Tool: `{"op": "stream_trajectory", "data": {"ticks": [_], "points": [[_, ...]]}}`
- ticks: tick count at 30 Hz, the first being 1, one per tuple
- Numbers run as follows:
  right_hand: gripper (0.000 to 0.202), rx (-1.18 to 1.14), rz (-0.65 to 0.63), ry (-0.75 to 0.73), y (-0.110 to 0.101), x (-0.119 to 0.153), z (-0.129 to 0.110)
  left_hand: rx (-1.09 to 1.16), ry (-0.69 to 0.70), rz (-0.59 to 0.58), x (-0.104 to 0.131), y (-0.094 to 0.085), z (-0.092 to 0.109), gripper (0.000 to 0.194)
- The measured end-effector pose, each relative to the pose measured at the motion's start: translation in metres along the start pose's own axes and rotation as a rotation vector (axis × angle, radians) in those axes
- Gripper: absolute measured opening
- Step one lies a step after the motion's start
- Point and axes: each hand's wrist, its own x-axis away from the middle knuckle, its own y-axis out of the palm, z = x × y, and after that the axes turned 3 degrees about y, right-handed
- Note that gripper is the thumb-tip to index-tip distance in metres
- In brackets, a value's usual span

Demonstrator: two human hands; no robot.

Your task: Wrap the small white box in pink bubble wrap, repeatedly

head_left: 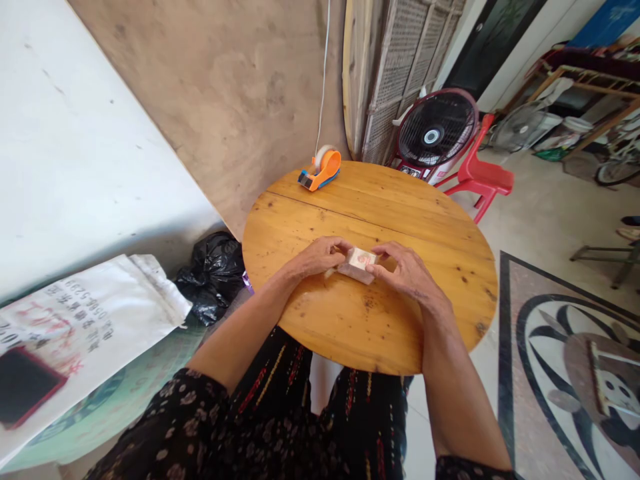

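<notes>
A small pale box (359, 270) with a reddish mark on its top rests on the round wooden table (310, 320), near the middle. My left hand (325, 257) grips its left end with curled fingers. At the other end, the thumb and fingers of my right hand (403, 268) pinch the box. A thin pale strip (330, 273) shows beneath my left fingers; what it is I cannot make out. At the table's far edge stands an orange and blue tape dispenser (323, 170) with a roll of tape in it, apart from both hands.
Black plastic bags (215, 267) lie left of the table, beside a white sack (115, 313) with a dark red-edged phone-like object (30, 387) on it. A floor fan (437, 130) and a red plastic chair (483, 175) stand behind at right. A plywood panel (240, 100) leans behind the table.
</notes>
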Motion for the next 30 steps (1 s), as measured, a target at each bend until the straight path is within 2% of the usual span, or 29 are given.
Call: {"op": "stream_trajectory", "data": {"ticks": [6,18,24,30], "points": [[0.03,-0.074,0.092,-0.097,0.005,-0.002,-0.002,0.016,0.044,-0.01,-0.001,0.002,-0.002,0.037],[0.015,0.003,0.271,-0.118,0.019,-0.003,-0.005,-0.021,0.013,-0.013,-0.002,0.003,0.0,0.041],[0.018,0.037,0.299,-0.147,0.021,-0.004,-0.007,-0.037,0.028,-0.018,-0.002,0.002,-0.001,0.041],[0.012,0.035,0.319,-0.139,0.022,-0.003,-0.009,-0.009,0.046,-0.019,-0.002,0.003,-0.002,0.038]]}}
